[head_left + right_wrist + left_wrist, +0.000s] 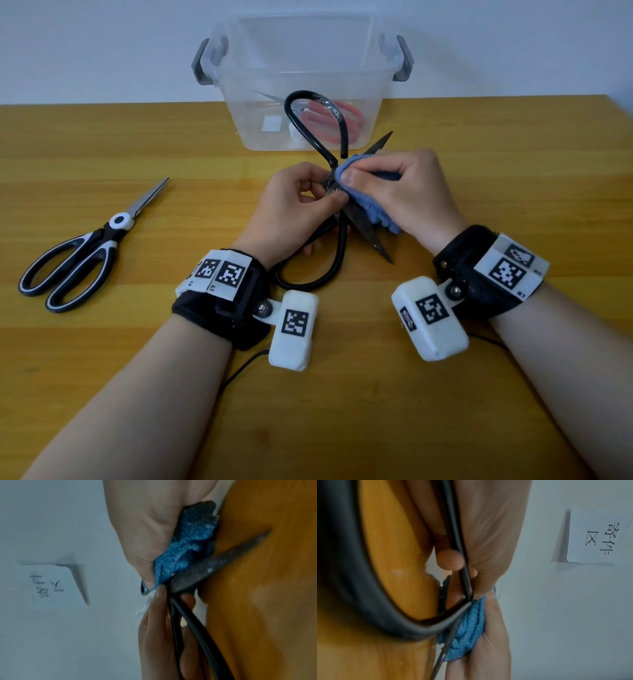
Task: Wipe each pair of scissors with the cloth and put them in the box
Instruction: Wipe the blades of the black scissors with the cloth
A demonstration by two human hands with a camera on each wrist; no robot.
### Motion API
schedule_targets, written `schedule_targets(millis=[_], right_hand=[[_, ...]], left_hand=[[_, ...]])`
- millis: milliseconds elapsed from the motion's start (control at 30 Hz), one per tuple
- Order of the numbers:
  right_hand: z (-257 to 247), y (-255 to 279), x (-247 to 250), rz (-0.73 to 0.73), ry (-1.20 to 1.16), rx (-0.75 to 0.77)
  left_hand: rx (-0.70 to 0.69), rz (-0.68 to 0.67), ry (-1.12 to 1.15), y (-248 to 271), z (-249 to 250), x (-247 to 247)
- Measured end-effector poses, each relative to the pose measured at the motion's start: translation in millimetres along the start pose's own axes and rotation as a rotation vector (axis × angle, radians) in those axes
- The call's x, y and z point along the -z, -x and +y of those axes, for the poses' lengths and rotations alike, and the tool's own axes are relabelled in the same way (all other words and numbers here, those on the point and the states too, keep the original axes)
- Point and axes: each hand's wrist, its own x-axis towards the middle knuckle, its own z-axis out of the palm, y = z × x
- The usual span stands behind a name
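Large black scissors (342, 236) with big loop handles are spread wide open above the table's middle. My left hand (308, 202) pinches them at the pivot, and its thumb lies along the thin black handle (462, 566). My right hand (394, 181) grips a bunched blue cloth (376, 212) and presses it on the pivot and the near dark blade (214, 566). The cloth (188, 540) fills the right palm. Black-and-white scissors (85, 253) lie closed on the table at the left. The clear plastic box (239, 113) stands at the back with red-handled scissors (329, 123) inside.
The wooden table (479, 154) runs to a pale wall behind the box. The box has grey latch handles (202, 65) on both sides. A paper sign (597, 538) with printed characters hangs on the wall.
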Motion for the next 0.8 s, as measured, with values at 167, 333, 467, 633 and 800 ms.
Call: schedule_targets(millis=[167, 333, 467, 633, 800], right_hand=[[12, -7, 15, 0.268, -0.117, -0.125], [3, -1, 4, -0.009, -0.052, -0.054], [11, -8, 18, 0.29, -0.083, -0.065], [10, -6, 13, 0.17, -0.077, -0.085], [15, -11, 21, 0.325, -0.108, -0.097]], left_hand=[[-0.001, -0.003, -0.005, 0, 0, 0], [-0.003, 0.006, -0.001, 0, 0, 1], [-0.007, -0.045, -0.003, 3, 3, 1], [0.012, -0.021, 0.005, 2, 4, 0], [0.002, -0.05, 0.011, 4, 5, 1]])
